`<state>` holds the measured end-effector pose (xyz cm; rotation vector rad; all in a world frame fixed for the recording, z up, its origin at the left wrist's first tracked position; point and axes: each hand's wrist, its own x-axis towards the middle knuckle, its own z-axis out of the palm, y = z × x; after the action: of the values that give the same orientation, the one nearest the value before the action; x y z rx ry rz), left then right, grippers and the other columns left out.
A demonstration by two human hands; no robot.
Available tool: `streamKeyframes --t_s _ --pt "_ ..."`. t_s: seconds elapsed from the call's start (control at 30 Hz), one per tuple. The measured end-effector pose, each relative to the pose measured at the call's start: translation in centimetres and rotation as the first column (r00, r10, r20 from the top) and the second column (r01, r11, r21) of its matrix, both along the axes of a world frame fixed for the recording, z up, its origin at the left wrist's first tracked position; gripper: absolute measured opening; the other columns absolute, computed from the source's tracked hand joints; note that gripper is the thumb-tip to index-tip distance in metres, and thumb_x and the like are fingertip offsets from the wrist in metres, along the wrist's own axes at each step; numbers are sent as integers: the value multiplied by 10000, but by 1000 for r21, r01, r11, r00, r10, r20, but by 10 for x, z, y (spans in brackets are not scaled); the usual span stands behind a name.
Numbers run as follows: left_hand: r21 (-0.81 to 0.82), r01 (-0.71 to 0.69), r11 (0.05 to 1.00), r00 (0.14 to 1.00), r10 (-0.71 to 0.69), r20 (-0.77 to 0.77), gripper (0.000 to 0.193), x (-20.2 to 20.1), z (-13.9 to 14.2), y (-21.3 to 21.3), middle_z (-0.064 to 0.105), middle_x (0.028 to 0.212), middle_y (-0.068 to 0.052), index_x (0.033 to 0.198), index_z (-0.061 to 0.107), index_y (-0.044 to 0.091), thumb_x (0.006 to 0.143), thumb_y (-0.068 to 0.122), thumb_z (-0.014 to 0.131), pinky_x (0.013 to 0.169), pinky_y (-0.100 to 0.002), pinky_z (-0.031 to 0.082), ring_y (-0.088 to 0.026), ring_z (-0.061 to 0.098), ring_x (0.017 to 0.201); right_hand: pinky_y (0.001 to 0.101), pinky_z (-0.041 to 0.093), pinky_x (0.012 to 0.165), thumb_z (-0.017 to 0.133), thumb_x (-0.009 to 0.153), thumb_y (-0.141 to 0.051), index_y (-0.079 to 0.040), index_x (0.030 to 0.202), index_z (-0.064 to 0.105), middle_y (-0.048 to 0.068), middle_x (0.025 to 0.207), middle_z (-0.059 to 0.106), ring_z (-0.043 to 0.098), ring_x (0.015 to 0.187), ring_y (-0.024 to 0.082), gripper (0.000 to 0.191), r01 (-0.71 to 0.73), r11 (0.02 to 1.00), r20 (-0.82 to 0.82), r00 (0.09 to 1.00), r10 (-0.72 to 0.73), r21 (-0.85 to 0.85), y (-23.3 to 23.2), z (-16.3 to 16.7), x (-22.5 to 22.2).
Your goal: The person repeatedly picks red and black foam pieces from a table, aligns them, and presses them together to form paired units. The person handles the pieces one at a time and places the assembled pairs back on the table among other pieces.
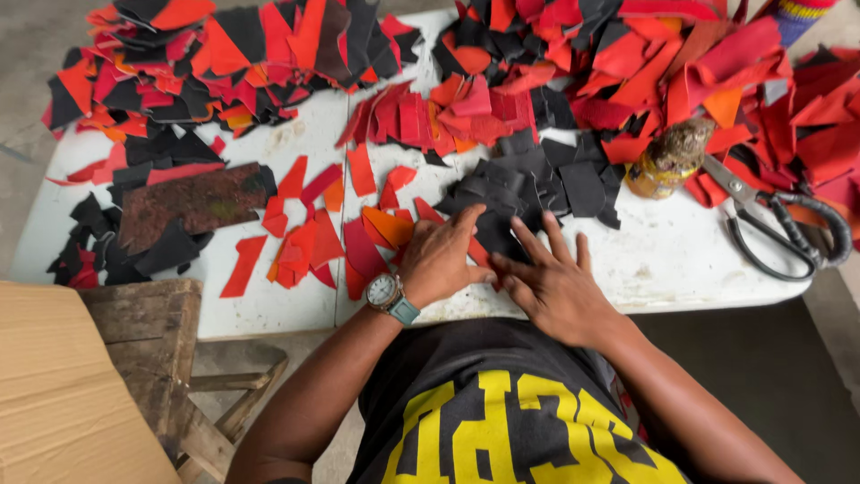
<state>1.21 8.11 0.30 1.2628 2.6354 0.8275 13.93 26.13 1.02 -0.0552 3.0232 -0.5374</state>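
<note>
Both hands down flat at the near table (681, 260) edge. Left hand (441, 260), fingers loosely spread, pressing a black scrap (495, 231); right hand (554, 285), fingers splayed wide, resting on the same scrap just beside it. Nothing gripped, just pinned.

Could go wrong: scrap sitting right at the edge, so probably easy to slide off onto the lap. Loose red scraps (309, 246) nearby, likely to get swept along by a wrist. Scissors (779, 220) lying apart to the right, blades shut, low worry.

Containers: one small jar (667, 161), grimy top, contents impossible to make out. Cardboard box (63, 385) bottom left, inside not visible.
</note>
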Motion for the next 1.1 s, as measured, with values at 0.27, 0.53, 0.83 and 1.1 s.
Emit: streamKeyframes --t_s 0.27,0.53,0.83,1.1 --pt "-18 18 1000 997 -19 -70 1004 1 5 -1 613 1326 -172 1432 397 47 643 410 901 910 -486 430 -328 628 1142 716 7 1167 404 984 -453 -336 1432 547 9 1664 228 25 1576 360 485 -31 996 27 999 29 88 2 5 12" --pt "-55 -1 999 997 -3 -73 900 9 6 -4 614 1306 -155 1464 429 51 742 391 844 945 -495 439 -326 618 1161 732 100 1100 452 959 -438 -203 1467 535 118 1625 288 124 1497 434 566 -80 990 -257 960 108 115 -11 -12 -10" --pt "87 43 995 992 -32 -122 551 19 -21 -17 613 1336 -82 1268 649 82 838 388 807 1031 -456 360 -283 573 1214 543 334 1136 630 924 -380 -170 1068 721 64 1242 644 515 1261 291 270 176 984 -244 953 -180 -38 23 8 28" --pt "390 -147 909 972 206 -114 698 35 3 -21 630 1250 -143 1289 596 -9 713 278 867 1059 -463 380 -282 587 1181 329 515 799 816 868 -145 -29 996 613 108 932 658 612 856 216 267 191 732 -124 927 -354 -654 -8 -22 -18"
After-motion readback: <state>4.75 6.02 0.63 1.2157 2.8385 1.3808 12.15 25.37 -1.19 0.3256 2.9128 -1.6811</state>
